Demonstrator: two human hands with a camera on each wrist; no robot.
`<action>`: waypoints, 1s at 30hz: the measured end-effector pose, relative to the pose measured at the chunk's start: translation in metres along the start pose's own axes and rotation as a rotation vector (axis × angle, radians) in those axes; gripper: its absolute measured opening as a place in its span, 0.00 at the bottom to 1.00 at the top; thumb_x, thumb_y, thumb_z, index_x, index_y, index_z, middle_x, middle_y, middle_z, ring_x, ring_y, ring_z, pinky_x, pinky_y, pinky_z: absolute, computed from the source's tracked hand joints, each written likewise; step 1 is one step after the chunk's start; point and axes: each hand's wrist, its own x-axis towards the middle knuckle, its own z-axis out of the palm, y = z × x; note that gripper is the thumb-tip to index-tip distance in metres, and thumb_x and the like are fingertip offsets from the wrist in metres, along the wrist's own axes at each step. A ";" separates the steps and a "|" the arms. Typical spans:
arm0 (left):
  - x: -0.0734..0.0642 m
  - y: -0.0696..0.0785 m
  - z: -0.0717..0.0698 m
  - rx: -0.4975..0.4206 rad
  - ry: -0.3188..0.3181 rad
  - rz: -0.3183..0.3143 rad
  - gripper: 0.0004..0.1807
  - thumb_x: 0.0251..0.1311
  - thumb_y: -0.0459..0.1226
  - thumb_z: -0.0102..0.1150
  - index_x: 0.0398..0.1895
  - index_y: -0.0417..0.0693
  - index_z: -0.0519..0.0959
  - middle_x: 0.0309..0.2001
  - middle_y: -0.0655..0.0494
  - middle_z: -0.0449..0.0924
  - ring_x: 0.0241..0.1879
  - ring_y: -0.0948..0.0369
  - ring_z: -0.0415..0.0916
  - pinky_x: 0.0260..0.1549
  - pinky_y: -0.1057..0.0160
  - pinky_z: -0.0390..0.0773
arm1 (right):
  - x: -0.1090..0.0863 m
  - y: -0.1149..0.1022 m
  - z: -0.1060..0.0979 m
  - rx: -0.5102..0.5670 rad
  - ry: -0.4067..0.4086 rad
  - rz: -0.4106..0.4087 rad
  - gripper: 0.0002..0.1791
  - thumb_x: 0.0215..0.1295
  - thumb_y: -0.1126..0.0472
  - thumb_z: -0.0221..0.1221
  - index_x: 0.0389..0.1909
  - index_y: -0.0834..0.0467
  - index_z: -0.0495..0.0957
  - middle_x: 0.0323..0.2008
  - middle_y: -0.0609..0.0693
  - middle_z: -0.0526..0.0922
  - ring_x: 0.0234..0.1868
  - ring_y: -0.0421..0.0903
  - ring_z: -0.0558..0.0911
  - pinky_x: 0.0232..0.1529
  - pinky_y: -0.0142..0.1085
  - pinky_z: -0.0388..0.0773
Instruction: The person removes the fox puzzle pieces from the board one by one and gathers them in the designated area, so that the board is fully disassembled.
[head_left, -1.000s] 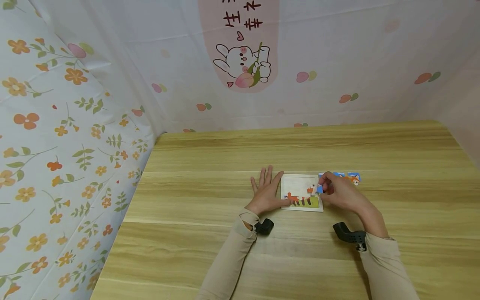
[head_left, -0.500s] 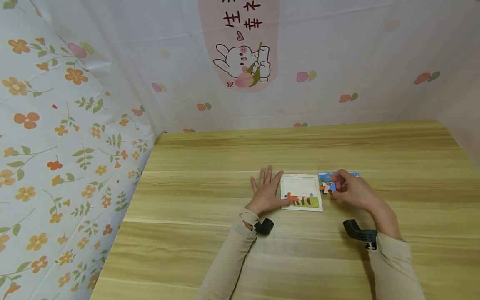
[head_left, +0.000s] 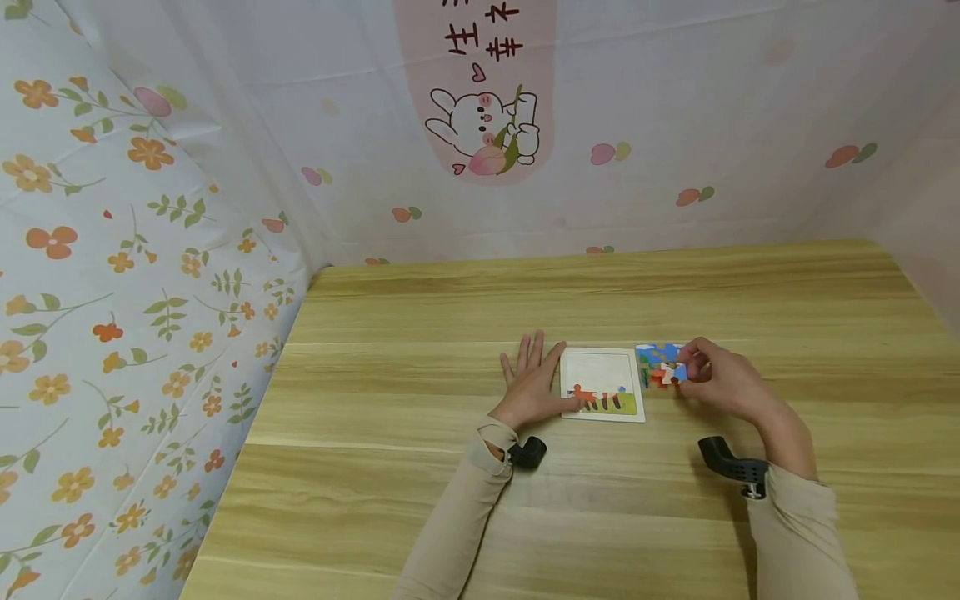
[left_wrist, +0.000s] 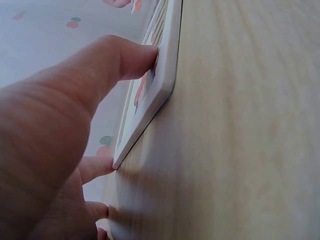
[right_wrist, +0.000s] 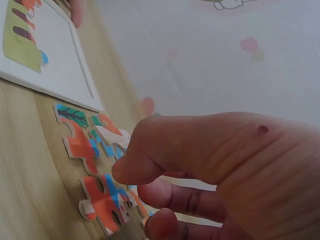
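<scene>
A shallow square puzzle board point(head_left: 600, 367) with a pale rim lies flat on the table; orange, dark-striped and green pieces fill its near strip. My left hand point(head_left: 531, 396) rests at its left side, fingers spread, the thumb point(left_wrist: 140, 60) pressing on the near rim and the index fingertip at the far corner. To the right of the board, my right hand point(head_left: 723, 382) pinches a white, orange and blue puzzle piece point(head_left: 670, 373) between thumb and fingers, low over other loose pieces point(head_left: 651, 353). The right thumb point(right_wrist: 132, 165) hides part of it.
Loose orange and blue pieces point(right_wrist: 100, 197) lie just below the right fingers, several more partly covered by the hand. The wood-grain table point(head_left: 405, 375) reaches back to a printed white curtain point(head_left: 337, 125). Black camera mounts point(head_left: 731, 467) sit at both wrists.
My right hand has drawn back rightward from the board's right edge with the puzzle piece, now over the loose pieces. The left hand has stayed in place.
</scene>
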 end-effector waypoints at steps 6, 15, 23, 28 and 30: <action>0.000 0.000 0.000 -0.001 0.000 -0.002 0.50 0.49 0.54 0.65 0.73 0.56 0.51 0.74 0.50 0.30 0.70 0.54 0.21 0.59 0.39 0.23 | -0.004 0.006 -0.005 0.000 0.000 0.009 0.20 0.50 0.68 0.63 0.44 0.67 0.68 0.32 0.53 0.71 0.31 0.49 0.73 0.26 0.34 0.69; 0.000 0.001 0.000 -0.005 0.006 -0.004 0.50 0.49 0.54 0.65 0.73 0.56 0.51 0.74 0.50 0.30 0.70 0.53 0.21 0.59 0.38 0.23 | -0.012 0.017 -0.015 0.000 0.017 -0.010 0.18 0.53 0.67 0.62 0.44 0.66 0.69 0.33 0.53 0.71 0.32 0.47 0.74 0.26 0.34 0.70; 0.000 -0.001 0.001 0.000 0.009 0.001 0.50 0.49 0.54 0.65 0.73 0.56 0.51 0.74 0.50 0.30 0.70 0.54 0.21 0.59 0.38 0.23 | -0.016 0.025 -0.020 -0.017 0.030 0.004 0.19 0.53 0.67 0.62 0.45 0.67 0.69 0.34 0.55 0.72 0.34 0.48 0.74 0.27 0.35 0.70; 0.000 -0.001 0.000 -0.014 0.012 0.008 0.50 0.48 0.55 0.65 0.73 0.56 0.51 0.74 0.50 0.30 0.70 0.53 0.21 0.59 0.38 0.23 | -0.018 0.032 -0.022 -0.023 0.055 0.001 0.19 0.53 0.67 0.63 0.43 0.68 0.69 0.33 0.54 0.71 0.33 0.45 0.74 0.26 0.33 0.69; 0.000 -0.001 0.000 -0.015 0.011 0.009 0.50 0.48 0.55 0.65 0.73 0.56 0.51 0.74 0.49 0.30 0.70 0.53 0.21 0.59 0.38 0.23 | -0.019 0.036 -0.022 -0.032 0.065 0.002 0.18 0.52 0.68 0.63 0.43 0.68 0.69 0.32 0.54 0.71 0.33 0.44 0.74 0.27 0.32 0.69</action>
